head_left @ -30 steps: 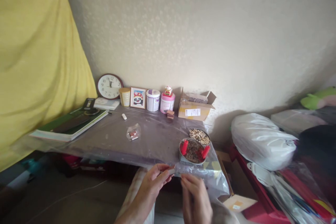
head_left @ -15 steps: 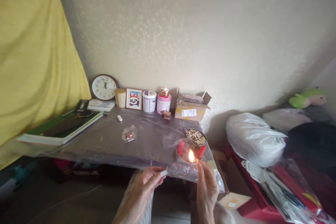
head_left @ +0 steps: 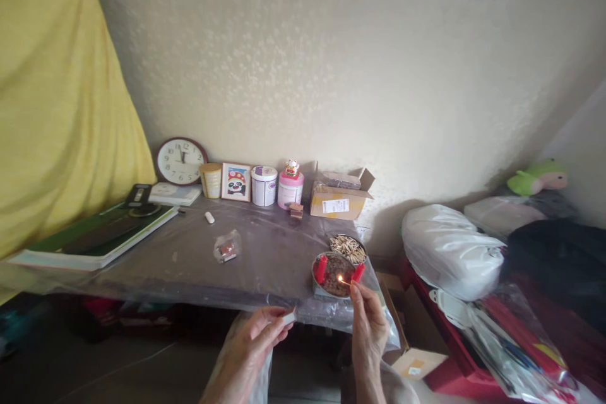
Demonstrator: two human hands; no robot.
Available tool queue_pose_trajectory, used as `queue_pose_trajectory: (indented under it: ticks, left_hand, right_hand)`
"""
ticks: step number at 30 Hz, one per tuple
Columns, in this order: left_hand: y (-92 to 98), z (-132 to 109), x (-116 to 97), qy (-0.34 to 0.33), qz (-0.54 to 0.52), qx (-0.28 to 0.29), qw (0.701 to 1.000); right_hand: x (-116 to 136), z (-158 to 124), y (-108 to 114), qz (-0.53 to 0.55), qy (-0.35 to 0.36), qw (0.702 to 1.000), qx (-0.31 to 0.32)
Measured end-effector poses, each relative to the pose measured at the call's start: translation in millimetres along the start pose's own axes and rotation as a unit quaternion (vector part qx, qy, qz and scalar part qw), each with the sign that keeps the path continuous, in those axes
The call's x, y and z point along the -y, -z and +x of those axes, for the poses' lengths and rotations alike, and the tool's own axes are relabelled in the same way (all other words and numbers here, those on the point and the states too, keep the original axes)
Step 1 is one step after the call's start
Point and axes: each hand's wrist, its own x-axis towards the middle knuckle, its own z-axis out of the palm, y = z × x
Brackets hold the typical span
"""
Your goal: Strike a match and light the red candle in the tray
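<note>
My left hand (head_left: 255, 334) pinches a small matchbox (head_left: 288, 315) just below the table's front edge. My right hand (head_left: 367, 322) pinches a lit match (head_left: 344, 282) whose small flame burns at its tip. The flame sits over a round metal tin (head_left: 316, 282) holding dark bits and two short red candles (head_left: 321, 267), (head_left: 358, 272). Right behind that tin, a second tin (head_left: 348, 246) is full of matchsticks. Both stand at the right front corner of a table (head_left: 265, 259) covered in clear plastic.
Along the wall stand a clock (head_left: 180, 161), a yellow cup, a small framed picture (head_left: 235, 181), two jars and an open cardboard box (head_left: 338, 201). Books (head_left: 89, 237) lie at the left, a small bag (head_left: 225, 247) mid-table. White bags (head_left: 449, 249) and red boxes crowd the right.
One second ago both hands met at the matchbox. Then the right hand pulled away with a flaring match. Now the flame is smaller and sits over the candle tin.
</note>
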Motion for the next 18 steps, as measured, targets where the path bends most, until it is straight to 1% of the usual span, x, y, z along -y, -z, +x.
queue_pose_trajectory:
  ticks: [4, 7, 18]
  left_hand:
    - [-2.2, -1.2, -3.5, 0.002, 0.013, -0.011, 1.0]
    - [-3.4, -1.2, -4.9, 0.002, 0.018, -0.007, 1.0]
    - [-1.8, -2.8, -6.6, 0.0, 0.017, -0.013, 1.0]
  right_hand:
    - [-0.9, 3.7, -4.3, 0.008, -0.03, 1.0, -0.001]
    - [-1.2, 6.2, -7.7, 0.015, -0.051, 0.999, 0.005]
    - [-9.3, 16.7, -20.0, 0.053, -0.077, 0.995, 0.024]
